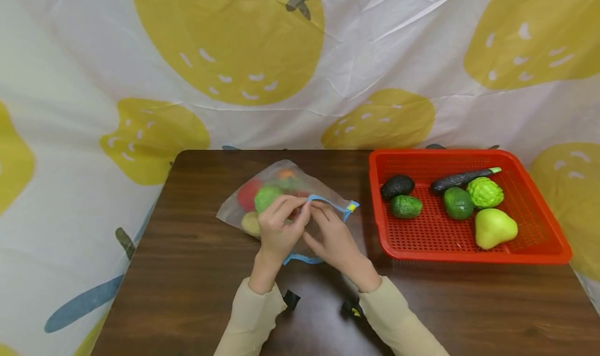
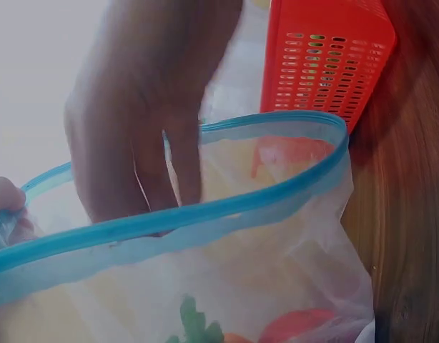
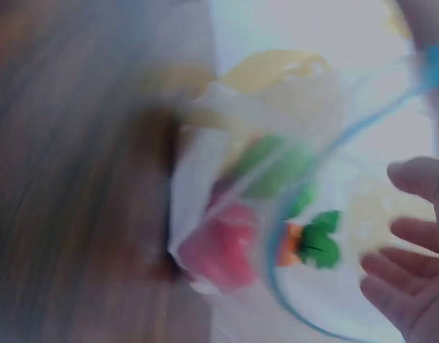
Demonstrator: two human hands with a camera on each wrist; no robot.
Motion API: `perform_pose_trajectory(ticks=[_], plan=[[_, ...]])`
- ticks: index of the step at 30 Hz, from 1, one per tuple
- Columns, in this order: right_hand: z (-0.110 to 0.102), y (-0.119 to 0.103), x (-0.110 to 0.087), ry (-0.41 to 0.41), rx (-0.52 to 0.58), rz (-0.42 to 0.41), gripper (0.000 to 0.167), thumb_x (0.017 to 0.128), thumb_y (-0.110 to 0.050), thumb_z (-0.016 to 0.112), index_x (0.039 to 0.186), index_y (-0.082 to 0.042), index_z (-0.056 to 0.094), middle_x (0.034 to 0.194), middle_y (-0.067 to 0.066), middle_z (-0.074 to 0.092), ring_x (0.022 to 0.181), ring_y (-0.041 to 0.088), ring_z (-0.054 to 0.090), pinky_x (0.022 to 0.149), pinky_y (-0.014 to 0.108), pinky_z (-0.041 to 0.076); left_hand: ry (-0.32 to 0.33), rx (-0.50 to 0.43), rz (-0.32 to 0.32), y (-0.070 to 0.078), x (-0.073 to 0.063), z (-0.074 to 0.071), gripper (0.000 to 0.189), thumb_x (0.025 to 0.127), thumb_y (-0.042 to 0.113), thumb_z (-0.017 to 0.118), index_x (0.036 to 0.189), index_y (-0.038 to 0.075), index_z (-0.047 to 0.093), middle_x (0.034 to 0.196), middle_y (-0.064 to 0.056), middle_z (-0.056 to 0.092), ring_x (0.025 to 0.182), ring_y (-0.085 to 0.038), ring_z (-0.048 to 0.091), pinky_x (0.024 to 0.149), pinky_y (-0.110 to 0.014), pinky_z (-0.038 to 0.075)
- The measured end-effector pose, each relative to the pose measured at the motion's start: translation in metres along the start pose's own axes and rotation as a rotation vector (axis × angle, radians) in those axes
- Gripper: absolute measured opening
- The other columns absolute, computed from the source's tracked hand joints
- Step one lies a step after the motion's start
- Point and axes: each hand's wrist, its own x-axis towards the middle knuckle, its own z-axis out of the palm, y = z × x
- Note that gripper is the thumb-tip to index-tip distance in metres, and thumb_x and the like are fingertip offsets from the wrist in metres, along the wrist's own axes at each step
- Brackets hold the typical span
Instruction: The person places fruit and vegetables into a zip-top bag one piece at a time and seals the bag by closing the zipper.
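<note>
Clear zip bag with blue rim lying on the brown table, toy fruit inside, left hand pinching the rim, right hand with fingers curled on the rim beside it, red basket with green fruit near on the right.

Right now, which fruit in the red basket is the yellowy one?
The pear, at the basket's front right. It is pale yellow-green and smooth, while the avocados, the cucumber and the bumpy custard apple are all darker or brighter green.
</note>
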Motion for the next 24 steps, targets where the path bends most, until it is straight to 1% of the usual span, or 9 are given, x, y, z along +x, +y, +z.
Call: perform_pose_trajectory(ticks=[2, 5, 9, 11, 13, 15, 17, 19, 24], plan=[[-0.017, -0.008, -0.006, -0.004, 0.084, -0.015, 0.037, 0.08, -0.014, 0.074, 0.111, -0.001, 0.059, 0.107, 0.014, 0.061, 0.097, 0.026, 0.06, 0.08, 0.034, 0.052, 0.002, -0.001, -0.001, 0.0, 0.0, 0.001, 0.007, 0.081, 0.003, 0.067, 0.077, 0.0, 0.07, 0.07, -0.009, 0.062, 0.054, -0.016, 0.054, 0.048, -0.025, 0.046], [-0.039, -0.011, -0.014, 0.004, 0.189, -0.005, 0.029, 0.085, -0.024, 0.069, 0.102, -0.002, 0.063, 0.095, 0.008, 0.065, 0.082, 0.019, 0.064, 0.072, 0.025, 0.053, 0.007, -0.011, 0.003, 0.0, 0.001, 0.002, 0.008, 0.082, 0.004, 0.067, 0.076, 0.0, 0.07, 0.07, -0.008, 0.061, 0.054, -0.016, 0.053, 0.047, -0.025, 0.046], [-0.074, -0.001, -0.02, 0.07, 0.188, 0.083, 0.024, 0.078, -0.019, 0.075, 0.093, -0.002, 0.066, 0.085, 0.006, 0.067, 0.071, 0.016, 0.066, 0.063, 0.025, 0.055, 0.02, -0.015, 0.013, 0.0, 0.0, 0.004, 0.01, 0.083, 0.006, 0.066, 0.076, 0.0, 0.07, 0.07, -0.007, 0.061, 0.054, -0.015, 0.054, 0.047, -0.024, 0.046], [-0.093, 0.01, -0.018, 0.094, 0.133, 0.18, 0.022, 0.075, -0.013, 0.078, 0.091, -0.002, 0.067, 0.083, 0.006, 0.068, 0.069, 0.017, 0.066, 0.061, 0.028, 0.055, 0.027, -0.006, 0.018, -0.001, 0.0, 0.004, 0.012, 0.083, 0.008, 0.066, 0.075, 0.0, 0.07, 0.07, -0.008, 0.062, 0.055, -0.015, 0.055, 0.048, -0.024, 0.047], [-0.112, 0.024, -0.014, 0.081, 0.06, 0.31, 0.023, 0.075, -0.012, 0.078, 0.091, -0.002, 0.067, 0.084, 0.008, 0.068, 0.07, 0.02, 0.066, 0.061, 0.034, 0.056, 0.032, -0.003, 0.019, -0.001, 0.0, 0.004, 0.013, 0.084, 0.009, 0.066, 0.075, -0.001, 0.07, 0.07, -0.008, 0.062, 0.055, -0.015, 0.055, 0.048, -0.025, 0.047], [-0.13, 0.04, -0.011, 0.035, -0.018, 0.452, 0.024, 0.079, -0.019, 0.076, 0.093, -0.001, 0.067, 0.086, 0.012, 0.068, 0.074, 0.025, 0.066, 0.065, 0.04, 0.055, 0.034, -0.003, 0.02, -0.001, 0.0, 0.004, 0.014, 0.084, 0.01, 0.067, 0.075, -0.001, 0.07, 0.07, -0.008, 0.062, 0.055, -0.015, 0.055, 0.047, -0.026, 0.047], [-0.145, 0.056, -0.009, -0.032, -0.088, 0.555, 0.029, 0.083, -0.026, 0.072, 0.096, -0.001, 0.066, 0.09, 0.016, 0.068, 0.078, 0.029, 0.066, 0.068, 0.044, 0.054, 0.035, -0.01, 0.02, -0.001, -0.001, 0.004, 0.013, 0.083, 0.009, 0.067, 0.075, -0.001, 0.07, 0.069, -0.008, 0.062, 0.055, -0.016, 0.055, 0.047, -0.027, 0.047], [-0.157, 0.07, -0.007, -0.084, -0.139, 0.621, 0.035, 0.086, -0.032, 0.068, 0.099, 0.001, 0.065, 0.091, 0.019, 0.068, 0.08, 0.032, 0.065, 0.069, 0.046, 0.052, 0.036, -0.013, 0.021, -0.001, -0.001, 0.004, 0.011, 0.082, 0.007, 0.067, 0.075, -0.001, 0.071, 0.069, -0.008, 0.062, 0.055, -0.016, 0.055, 0.047, -0.027, 0.047], [-0.18, 0.102, 0.001, -0.145, -0.21, 0.689, 0.044, 0.087, -0.038, 0.065, 0.1, 0.004, 0.064, 0.089, 0.022, 0.067, 0.08, 0.033, 0.064, 0.069, 0.047, 0.05, 0.04, -0.011, 0.033, -0.002, 0.001, 0.003, 0.002, 0.075, -0.003, 0.071, 0.074, -0.003, 0.07, 0.069, -0.009, 0.062, 0.055, -0.016, 0.055, 0.047, -0.025, 0.047]])
